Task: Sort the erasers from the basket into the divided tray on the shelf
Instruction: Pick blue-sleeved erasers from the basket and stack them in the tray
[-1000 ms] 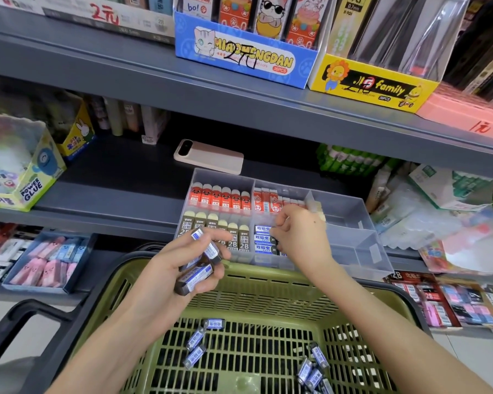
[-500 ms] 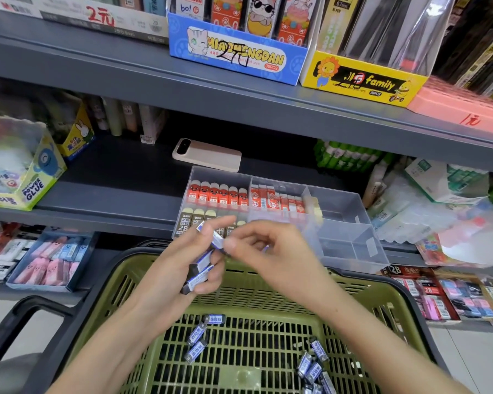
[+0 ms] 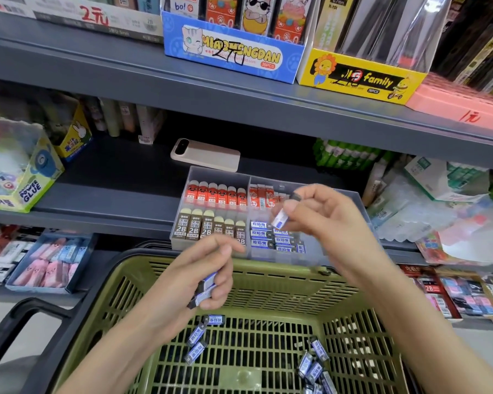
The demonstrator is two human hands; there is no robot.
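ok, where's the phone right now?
Head view, centre: the phone lies flat on the middle shelf, just behind the back-left corner of the tray.

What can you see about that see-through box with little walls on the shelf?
The clear plastic divided tray sits flat on the dark grey metal shelf, behind the green plastic basket. Red erasers line its back compartments, brown 2B erasers the front left, blue erasers the front middle. The right hand hovers over it.

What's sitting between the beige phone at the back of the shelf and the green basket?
The clear divided tray, partly filled with rows of erasers, as the head view shows.
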